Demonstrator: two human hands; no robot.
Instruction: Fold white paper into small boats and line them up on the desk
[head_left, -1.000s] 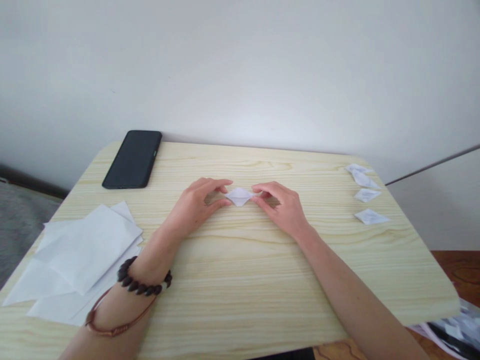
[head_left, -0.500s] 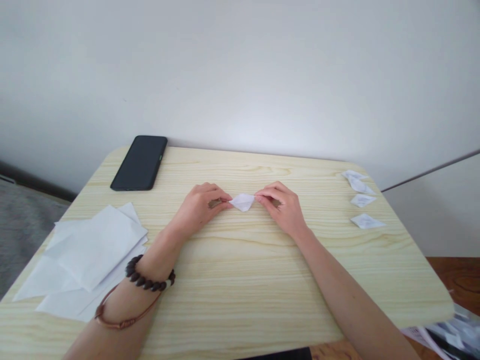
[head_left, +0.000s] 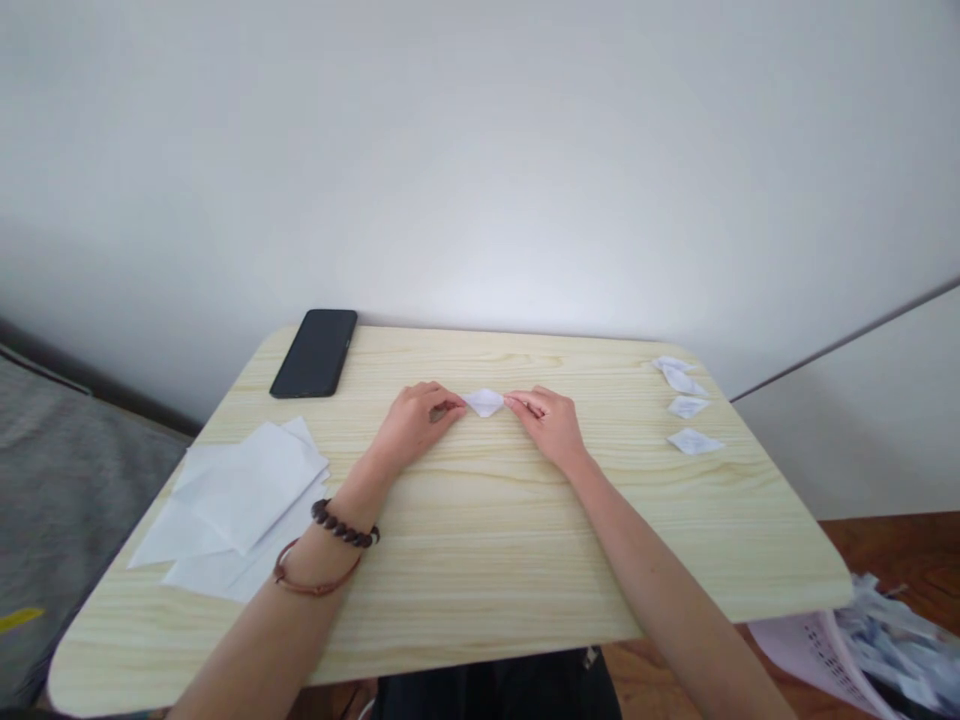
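Observation:
A small folded white paper piece [head_left: 484, 402] lies on the light wooden table [head_left: 480, 560] near its middle. My left hand [head_left: 416, 422] pinches the piece's left tip, fingers closed. My right hand [head_left: 547, 420] pinches the right tip in the same way. Both hands rest low on the tabletop. A dark bead bracelet and a brown cord sit on my left wrist.
A black phone [head_left: 315, 352] lies at the table's back left corner. Loose white paper sheets [head_left: 236, 505] are spread at the left. Several small folded paper pieces [head_left: 686, 408] sit in a row at the back right. A basket with paper scraps [head_left: 862, 640] stands on the floor, lower right.
The view has pulled back and up, so the table looks smaller and more floor shows. Both hands keep pinching the paper piece, now drawn closer together over it.

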